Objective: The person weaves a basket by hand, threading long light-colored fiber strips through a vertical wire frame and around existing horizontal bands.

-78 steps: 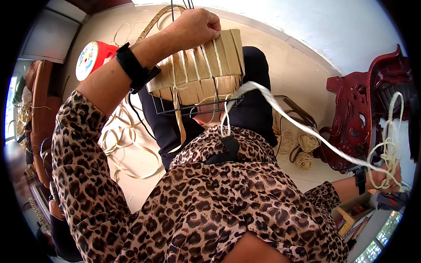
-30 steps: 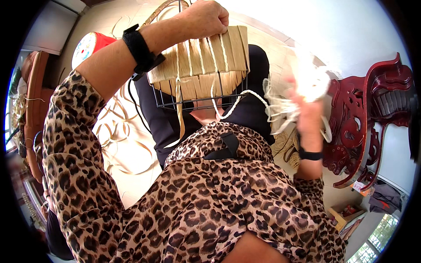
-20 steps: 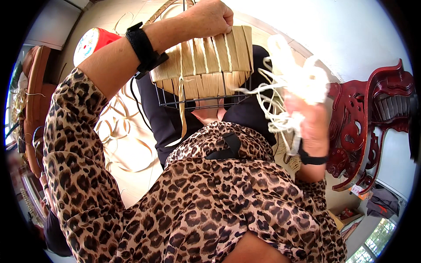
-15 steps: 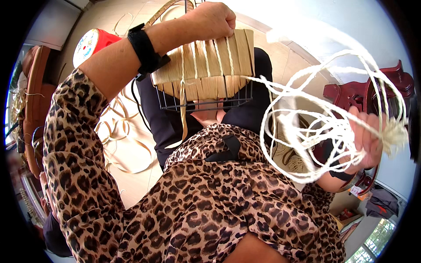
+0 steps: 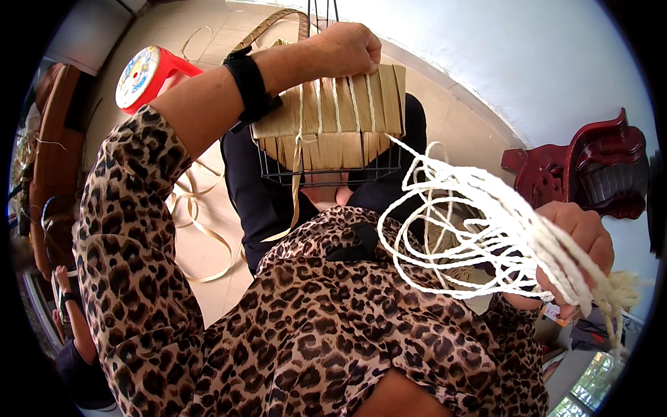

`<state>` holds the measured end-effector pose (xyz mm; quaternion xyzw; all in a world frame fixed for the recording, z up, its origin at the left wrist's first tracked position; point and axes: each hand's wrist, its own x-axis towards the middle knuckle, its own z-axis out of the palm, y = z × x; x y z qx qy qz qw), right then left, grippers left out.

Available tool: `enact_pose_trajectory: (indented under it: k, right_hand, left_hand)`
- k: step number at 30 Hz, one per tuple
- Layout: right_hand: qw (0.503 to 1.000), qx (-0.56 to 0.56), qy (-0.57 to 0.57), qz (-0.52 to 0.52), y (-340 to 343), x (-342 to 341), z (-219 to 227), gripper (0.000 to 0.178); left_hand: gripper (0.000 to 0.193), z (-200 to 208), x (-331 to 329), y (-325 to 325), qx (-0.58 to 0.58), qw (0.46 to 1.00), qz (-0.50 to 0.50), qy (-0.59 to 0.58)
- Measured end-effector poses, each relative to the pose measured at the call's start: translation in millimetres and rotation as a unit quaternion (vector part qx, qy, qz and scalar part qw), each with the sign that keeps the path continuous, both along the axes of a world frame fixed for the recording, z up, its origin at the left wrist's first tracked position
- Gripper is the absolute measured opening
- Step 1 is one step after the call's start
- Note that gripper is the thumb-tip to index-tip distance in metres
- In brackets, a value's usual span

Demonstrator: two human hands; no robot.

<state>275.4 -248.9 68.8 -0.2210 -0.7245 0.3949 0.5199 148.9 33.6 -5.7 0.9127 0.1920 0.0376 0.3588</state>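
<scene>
On my lap, between my knees, rests a basket point(image 5: 326, 125) of flat tan strips on a black wire frame. Rows of white twisted cord cross its tan side, and one loose tan strip hangs down from it. My left hand point(image 5: 351, 50) is closed at the basket's upper edge, where a cord row ends; its fingertips are partly hidden. Off to the right, my right hand point(image 5: 580, 243) is closed around a looped bundle of white cord point(image 5: 479, 201), whose frayed ends stick out beyond the fist. One strand runs from this bundle to the basket's right side.
A red stool point(image 5: 167, 73) with a patterned round top stands at the far left. Loose tan strips point(image 5: 201, 229) curl on the tiled floor. Brown wooden furniture point(image 5: 52, 167) lines the left; dark red carved furniture point(image 5: 590, 167) stands right. Another person's arm point(image 5: 80, 326) shows at lower left.
The cord bundle has swung nearer the basket and hangs in tighter loops. My right hand has moved slightly lower. My left hand and the basket sit a little lower in view.
</scene>
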Motion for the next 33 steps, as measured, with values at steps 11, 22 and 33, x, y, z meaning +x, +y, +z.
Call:
enact_pose_trajectory:
  k: [11,22,33]
  right_hand:
    - [0.847,0.057,-0.27,-0.455,33,29,54,0.039]
    - [0.899,-0.094,-0.257,-0.341,227,49,8,0.009]
    - [0.886,-0.232,-0.169,-0.364,266,50,-61,0.007]
  left_hand:
    - [0.025,9,-5,-5,-0.072,0.996,-0.022,0.038]
    - [0.019,6,-13,-7,-0.033,0.997,-0.023,0.058]
    - [0.01,7,-28,-15,0.015,0.999,0.008,-0.028]
